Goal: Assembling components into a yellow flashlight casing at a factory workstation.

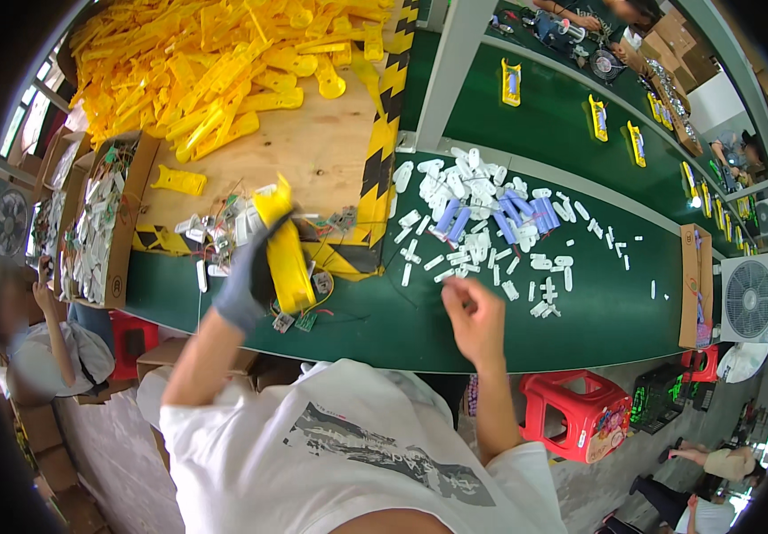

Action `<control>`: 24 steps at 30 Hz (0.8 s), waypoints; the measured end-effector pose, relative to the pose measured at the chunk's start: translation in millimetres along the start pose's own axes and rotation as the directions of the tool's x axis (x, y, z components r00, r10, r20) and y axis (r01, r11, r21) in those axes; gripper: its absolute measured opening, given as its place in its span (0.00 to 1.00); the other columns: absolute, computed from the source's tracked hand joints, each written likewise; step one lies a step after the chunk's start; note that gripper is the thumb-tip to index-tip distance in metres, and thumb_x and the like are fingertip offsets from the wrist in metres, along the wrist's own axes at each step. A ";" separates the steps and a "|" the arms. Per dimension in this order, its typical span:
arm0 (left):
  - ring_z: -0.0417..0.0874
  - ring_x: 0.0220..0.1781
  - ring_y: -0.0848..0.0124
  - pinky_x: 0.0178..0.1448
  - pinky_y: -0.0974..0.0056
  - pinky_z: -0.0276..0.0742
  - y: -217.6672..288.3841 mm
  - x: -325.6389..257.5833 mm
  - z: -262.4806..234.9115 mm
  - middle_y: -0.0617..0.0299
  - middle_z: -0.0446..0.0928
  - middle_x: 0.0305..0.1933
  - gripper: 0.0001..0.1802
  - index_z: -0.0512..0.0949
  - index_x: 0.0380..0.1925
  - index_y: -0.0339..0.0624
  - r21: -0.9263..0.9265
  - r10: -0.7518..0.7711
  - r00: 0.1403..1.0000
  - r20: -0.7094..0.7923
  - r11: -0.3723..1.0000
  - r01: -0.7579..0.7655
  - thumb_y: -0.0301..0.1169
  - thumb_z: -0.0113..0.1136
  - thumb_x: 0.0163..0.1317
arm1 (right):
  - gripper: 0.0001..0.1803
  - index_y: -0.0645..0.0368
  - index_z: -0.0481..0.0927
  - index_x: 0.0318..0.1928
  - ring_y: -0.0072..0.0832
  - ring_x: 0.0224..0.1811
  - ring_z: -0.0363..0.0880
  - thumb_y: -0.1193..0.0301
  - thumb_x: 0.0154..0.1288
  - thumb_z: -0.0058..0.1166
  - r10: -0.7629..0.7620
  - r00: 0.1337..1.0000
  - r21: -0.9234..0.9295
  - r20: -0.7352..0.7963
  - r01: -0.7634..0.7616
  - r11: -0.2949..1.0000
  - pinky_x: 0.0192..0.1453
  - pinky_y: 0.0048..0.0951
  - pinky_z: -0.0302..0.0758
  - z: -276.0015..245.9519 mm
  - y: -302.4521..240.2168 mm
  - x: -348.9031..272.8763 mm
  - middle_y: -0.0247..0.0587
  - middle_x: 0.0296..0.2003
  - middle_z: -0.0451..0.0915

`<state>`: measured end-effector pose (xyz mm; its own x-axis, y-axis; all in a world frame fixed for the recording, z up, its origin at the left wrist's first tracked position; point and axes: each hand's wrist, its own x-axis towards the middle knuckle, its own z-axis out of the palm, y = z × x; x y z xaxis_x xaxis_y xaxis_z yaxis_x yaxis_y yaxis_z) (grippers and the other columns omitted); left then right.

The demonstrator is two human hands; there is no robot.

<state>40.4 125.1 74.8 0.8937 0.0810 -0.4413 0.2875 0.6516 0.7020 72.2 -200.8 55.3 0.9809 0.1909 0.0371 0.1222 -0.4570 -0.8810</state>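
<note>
My left hand [246,280], in a grey glove, grips a yellow plastic housing [283,249] and holds it upright above the green belt's near edge. Small circuit boards with wires [308,311] lie just below it. My right hand [473,311] is bare; its fingertips pinch at a small white plastic piece [458,272] on the green conveyor belt [615,303]. Beyond it lie scattered white plastic parts [464,182] and a cluster of blue cylindrical battery cells [508,214].
A wooden board [312,151] edged with black-yellow tape carries a heap of yellow housings [215,62]. A cardboard box of white parts [99,222] stands at left, a seated person [36,338] beside it. Red stools [580,414], a fan [749,298] and more yellow units [510,82] lie further off.
</note>
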 end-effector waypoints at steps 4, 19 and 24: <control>0.80 0.52 0.61 0.58 0.55 0.78 -76.4 -87.2 40.1 0.52 0.77 0.54 0.31 0.62 0.63 0.42 -0.091 -0.265 0.940 0.216 0.953 0.289 0.26 0.62 0.62 | 0.07 0.61 0.82 0.40 0.28 0.27 0.81 0.72 0.63 0.58 -0.151 0.986 -0.120 0.066 0.158 0.980 0.33 0.29 0.75 11.0 -19.6 41.2 0.40 0.32 0.83; 0.77 0.54 0.74 0.61 0.66 0.73 -143.0 -124.5 -1.3 0.64 0.76 0.53 0.29 0.66 0.61 0.38 0.125 -0.243 0.915 0.322 0.969 0.214 0.23 0.65 0.60 | 0.17 0.59 0.80 0.45 0.41 0.46 0.77 0.71 0.53 0.65 -0.528 0.692 -0.221 0.492 0.686 0.693 0.54 0.35 0.74 109.9 -50.4 124.2 0.42 0.40 0.81; 0.83 0.45 0.65 0.51 0.59 0.80 -156.4 -93.4 -21.8 0.57 0.79 0.43 0.26 0.67 0.58 0.38 -0.172 0.051 0.989 0.135 0.985 -0.028 0.29 0.64 0.61 | 0.12 0.61 0.80 0.41 0.25 0.34 0.79 0.79 0.55 0.63 -0.485 0.873 0.225 -0.057 0.484 0.845 0.41 0.27 0.76 63.9 -54.2 71.0 0.36 0.34 0.80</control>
<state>-95.6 32.1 -6.0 0.9456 0.0118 -0.3250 0.1990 0.7692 0.6072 125.6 -107.0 75.6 0.8055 0.3387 0.4863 0.5443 -0.0984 -0.8331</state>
